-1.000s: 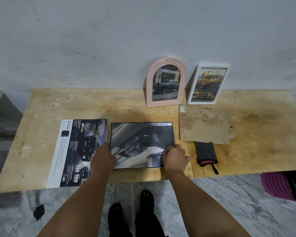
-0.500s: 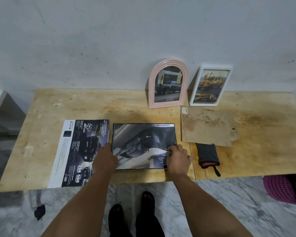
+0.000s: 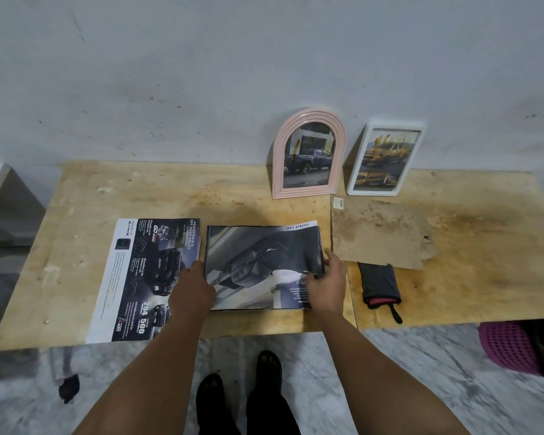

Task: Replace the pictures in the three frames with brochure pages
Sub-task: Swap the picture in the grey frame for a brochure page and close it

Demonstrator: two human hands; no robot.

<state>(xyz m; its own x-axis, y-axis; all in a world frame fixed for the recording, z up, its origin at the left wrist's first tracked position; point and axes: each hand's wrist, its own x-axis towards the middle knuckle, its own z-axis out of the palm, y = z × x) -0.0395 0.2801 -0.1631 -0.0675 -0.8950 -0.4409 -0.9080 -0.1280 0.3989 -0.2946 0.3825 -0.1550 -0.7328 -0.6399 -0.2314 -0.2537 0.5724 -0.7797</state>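
Two hands work a brochure page [image 3: 258, 262] on the plywood table [image 3: 201, 196]: left hand [image 3: 191, 291] pressing flat, right hand [image 3: 326, 285] pinching its edge.

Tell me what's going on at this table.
A person is fitting a brochure page showing a dark truck into a black frame lying flat on the plywood table. The left hand rests on the frame's left edge; the right hand works the page's right edge, which is curling up. Another brochure sheet lies to the left. Against the wall, a pink arched frame and a white frame already hold truck pictures.
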